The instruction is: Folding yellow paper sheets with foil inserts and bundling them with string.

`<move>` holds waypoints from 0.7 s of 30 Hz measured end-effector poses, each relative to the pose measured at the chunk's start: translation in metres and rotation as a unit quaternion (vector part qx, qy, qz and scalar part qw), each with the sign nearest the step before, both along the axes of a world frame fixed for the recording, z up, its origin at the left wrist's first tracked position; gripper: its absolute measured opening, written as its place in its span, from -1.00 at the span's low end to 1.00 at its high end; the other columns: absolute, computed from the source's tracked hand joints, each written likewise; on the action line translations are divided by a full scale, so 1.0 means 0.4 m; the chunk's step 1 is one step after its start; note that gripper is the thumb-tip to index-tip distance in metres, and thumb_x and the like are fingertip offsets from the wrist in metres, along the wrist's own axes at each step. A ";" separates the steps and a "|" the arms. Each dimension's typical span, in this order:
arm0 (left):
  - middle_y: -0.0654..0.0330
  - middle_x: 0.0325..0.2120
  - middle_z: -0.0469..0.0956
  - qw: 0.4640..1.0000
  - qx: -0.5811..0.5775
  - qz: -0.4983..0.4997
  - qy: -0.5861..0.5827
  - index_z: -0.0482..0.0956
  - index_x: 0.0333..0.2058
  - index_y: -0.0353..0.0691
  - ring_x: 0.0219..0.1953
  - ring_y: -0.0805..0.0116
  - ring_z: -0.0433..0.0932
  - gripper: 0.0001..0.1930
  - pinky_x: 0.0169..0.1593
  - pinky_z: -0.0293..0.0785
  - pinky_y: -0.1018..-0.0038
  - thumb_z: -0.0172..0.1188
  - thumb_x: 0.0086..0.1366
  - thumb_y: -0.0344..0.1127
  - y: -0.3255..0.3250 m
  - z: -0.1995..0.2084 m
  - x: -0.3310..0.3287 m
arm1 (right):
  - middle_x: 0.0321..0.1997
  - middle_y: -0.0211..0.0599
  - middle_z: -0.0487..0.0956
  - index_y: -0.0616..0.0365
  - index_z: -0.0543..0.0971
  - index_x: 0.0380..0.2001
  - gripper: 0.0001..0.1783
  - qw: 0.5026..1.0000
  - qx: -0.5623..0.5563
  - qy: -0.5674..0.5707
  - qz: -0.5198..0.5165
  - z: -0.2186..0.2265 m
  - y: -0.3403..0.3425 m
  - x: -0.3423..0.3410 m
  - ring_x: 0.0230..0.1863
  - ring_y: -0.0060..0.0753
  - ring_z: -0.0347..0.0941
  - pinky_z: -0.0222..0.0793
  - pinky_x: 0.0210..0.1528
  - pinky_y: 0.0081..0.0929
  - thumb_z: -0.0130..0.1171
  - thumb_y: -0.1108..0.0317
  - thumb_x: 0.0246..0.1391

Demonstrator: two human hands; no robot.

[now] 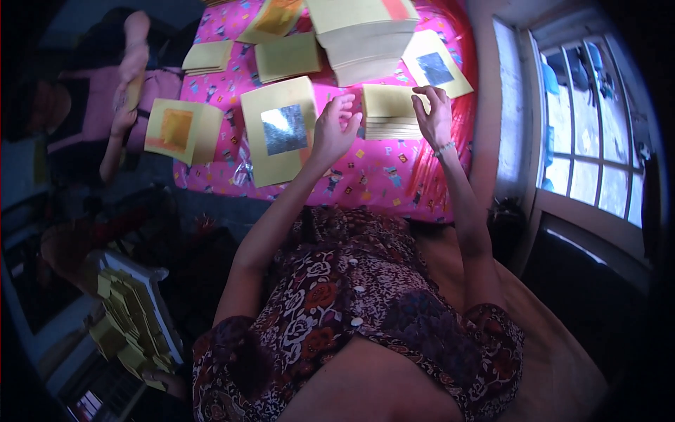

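My left hand (336, 130) hovers over the pink patterned tablecloth, fingers apart and holding nothing. It is beside a pile of yellow paper sheets (254, 158) whose top sheet bears a shiny silver foil square (283, 129). My right hand (434, 118) is at the right end of a neat stack of yellow paper (388, 102), its thumb and fingers curved but apart. Whether its fingertips touch the stack I cannot tell. Behind that hand, another yellow sheet (457, 79) with a silver square (434, 68) lies tilted.
A tall paper stack (369, 49) stands at the back, near smaller yellow stacks (287, 58) (208, 56). Yellow sheets with an orange-gold square (176, 130) lie at the left edge. Another person's hands (130, 70) hold something yellowish. A rack of yellow papers (133, 309) is lower left.
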State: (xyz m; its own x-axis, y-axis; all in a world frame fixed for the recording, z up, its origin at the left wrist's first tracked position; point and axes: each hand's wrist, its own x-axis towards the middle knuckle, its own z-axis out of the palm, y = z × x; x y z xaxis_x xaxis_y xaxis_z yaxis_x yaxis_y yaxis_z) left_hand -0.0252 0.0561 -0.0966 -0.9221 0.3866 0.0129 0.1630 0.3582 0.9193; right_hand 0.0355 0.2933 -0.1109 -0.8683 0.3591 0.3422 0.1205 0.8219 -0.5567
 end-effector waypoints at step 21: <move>0.19 -0.16 0.48 0.958 -0.222 -0.141 0.116 0.58 -0.17 -0.14 -0.02 0.17 0.45 -0.55 0.05 0.41 0.28 0.46 -0.12 -0.34 -0.482 0.044 0.056 | -0.19 -0.37 0.46 0.02 0.52 -0.21 -0.57 0.888 0.094 -0.131 0.431 0.036 -0.447 -0.009 -0.09 -0.26 0.41 0.38 -0.05 -0.24 0.34 0.08 -0.14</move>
State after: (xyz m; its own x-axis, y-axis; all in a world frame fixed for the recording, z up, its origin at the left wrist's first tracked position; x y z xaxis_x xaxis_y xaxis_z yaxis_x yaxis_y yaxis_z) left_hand -0.0030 -0.1365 -0.0790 -0.7726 0.6346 -0.0193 0.4917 0.6173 0.6142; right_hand 0.0319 0.1146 -0.0963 -0.8511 -0.5201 0.0717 -0.4939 0.7469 -0.4451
